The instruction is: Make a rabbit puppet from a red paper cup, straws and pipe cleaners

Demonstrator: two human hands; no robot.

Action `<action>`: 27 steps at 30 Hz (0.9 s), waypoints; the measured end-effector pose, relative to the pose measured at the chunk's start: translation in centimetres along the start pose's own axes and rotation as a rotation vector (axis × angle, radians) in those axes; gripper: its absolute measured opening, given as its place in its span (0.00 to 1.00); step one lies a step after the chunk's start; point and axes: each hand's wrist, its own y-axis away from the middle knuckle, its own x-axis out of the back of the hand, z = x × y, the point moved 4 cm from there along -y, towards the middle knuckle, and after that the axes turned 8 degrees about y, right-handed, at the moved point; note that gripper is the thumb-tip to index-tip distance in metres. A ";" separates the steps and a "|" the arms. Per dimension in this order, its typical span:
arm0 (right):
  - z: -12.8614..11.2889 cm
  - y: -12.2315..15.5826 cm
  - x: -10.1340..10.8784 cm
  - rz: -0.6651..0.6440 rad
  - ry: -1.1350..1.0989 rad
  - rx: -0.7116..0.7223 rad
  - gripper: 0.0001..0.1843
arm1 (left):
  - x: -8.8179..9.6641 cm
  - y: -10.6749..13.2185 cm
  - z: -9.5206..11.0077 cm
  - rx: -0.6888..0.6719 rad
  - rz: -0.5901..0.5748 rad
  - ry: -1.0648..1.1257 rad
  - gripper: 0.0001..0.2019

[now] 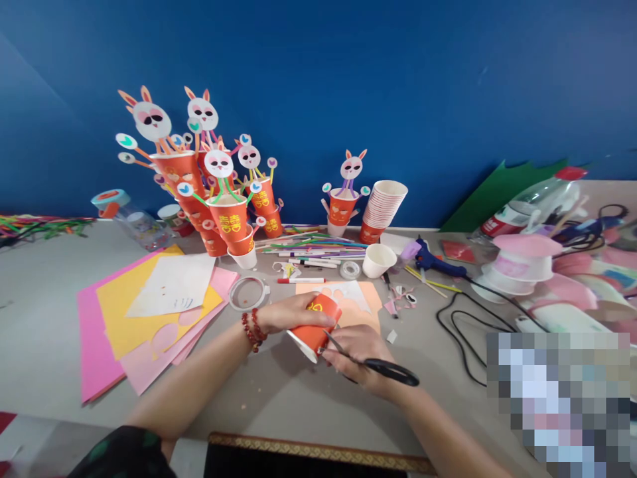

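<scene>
My left hand (pixel 291 312), a red beaded bracelet at its wrist, is closed on a red paper cup (pixel 318 325) with gold print. The cup is tilted, its white rim pointing down toward me. My right hand (pixel 361 352) is closed around a pair of scissors (pixel 391 370) with black handles. The scissor blades lie against the cup's side near the rim; whether they are cutting into it I cannot tell. Beneath the hands lies a peach paper sheet (pixel 371 322) with rounded cut-outs.
Stacked red cups with paper rabbits (pixel 231 222) stand back left; another rabbit cup (pixel 343 206) and a cup stack (pixel 385 206) are behind. Coloured paper (pixel 99 332) lies left. A tape roll (pixel 249 293), white cup (pixel 379 261) and blue glue gun (pixel 440 260) surround the work area.
</scene>
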 end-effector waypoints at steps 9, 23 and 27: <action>0.6 0.2 1.1 0.061 0.071 -0.001 0.24 | 1.0 0.0 -0.7 -0.083 0.134 0.241 0.21; 0.6 0.2 1.0 0.347 -0.168 -0.166 0.05 | 0.9 0.2 -0.3 -0.147 0.153 0.361 0.24; 0.5 0.1 0.7 0.319 -0.005 -0.085 0.06 | 0.8 0.2 -0.3 -0.114 0.232 0.357 0.22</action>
